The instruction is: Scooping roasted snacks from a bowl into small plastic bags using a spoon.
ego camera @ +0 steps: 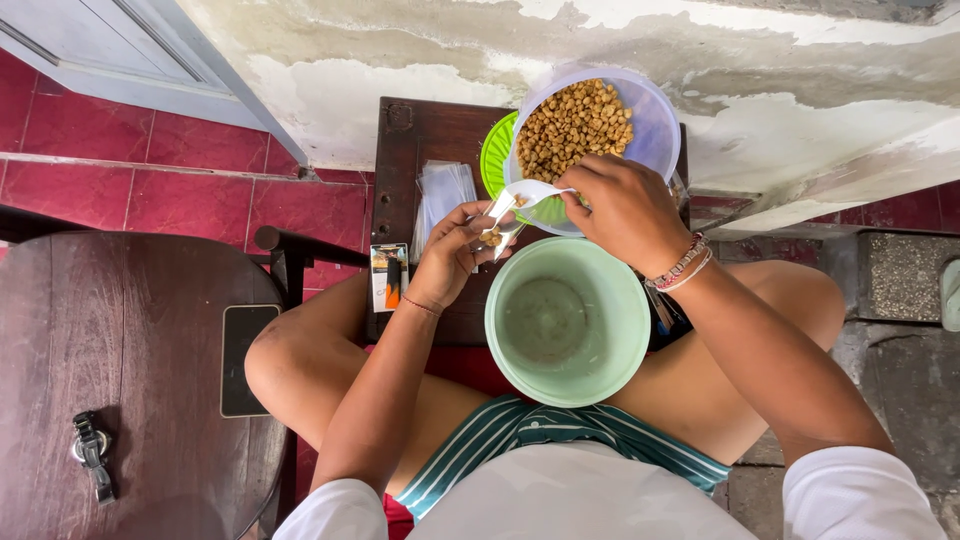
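Note:
My right hand [622, 208] holds a white spoon [535, 191] tipped toward a small clear plastic bag [497, 225], which my left hand [455, 248] holds open. A few brown nuts sit in the bag. Just beyond the hands, a clear plastic tub [655, 120] is filled with brown roasted nuts [572, 125] and rests against a green lid [493, 150]. An empty pale green bowl [620, 340] sits on my lap below both hands.
A small dark wooden stool [415, 150] carries a stack of clear bags [442, 192] and a small stapler box [388, 275]. At left a round dark table [130, 380] holds a wristwatch [92, 455] and a dark phone [247, 358]. A peeling wall [780, 110] lies ahead.

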